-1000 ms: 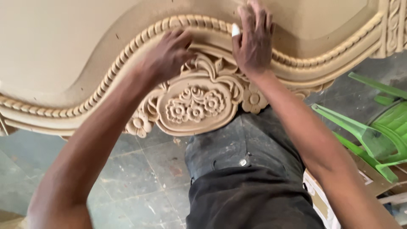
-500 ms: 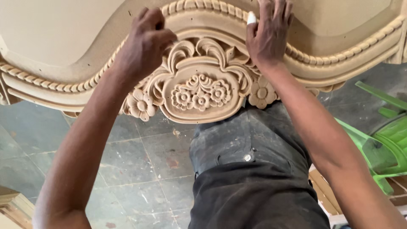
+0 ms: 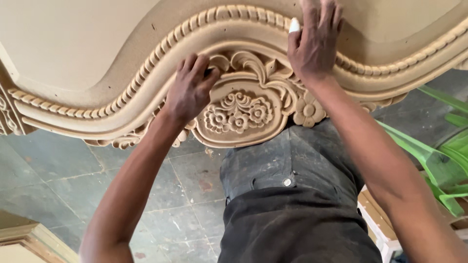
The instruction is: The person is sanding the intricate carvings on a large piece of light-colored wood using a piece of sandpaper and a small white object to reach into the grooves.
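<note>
A tan carved panel with a rope moulding and a floral medallion fills the top of the view. My left hand is curled against the scrollwork just left of the medallion. A small dark scrap shows at its fingertips; what it is I cannot tell. My right hand lies flat on the rope moulding above the medallion, fingers together, holding nothing. One of its digits has a white wrap on the tip.
My dark, dusty trousers stand against the panel's lower edge. Below is a grey tiled floor. A green plastic chair stands at the right, light wooden pieces lie bottom left, and a white-edged board sits beside my leg.
My left hand slid down from the rope moulding to the scrollwork beside the medallion. My right hand stayed on the moulding. The view shifted a little.
</note>
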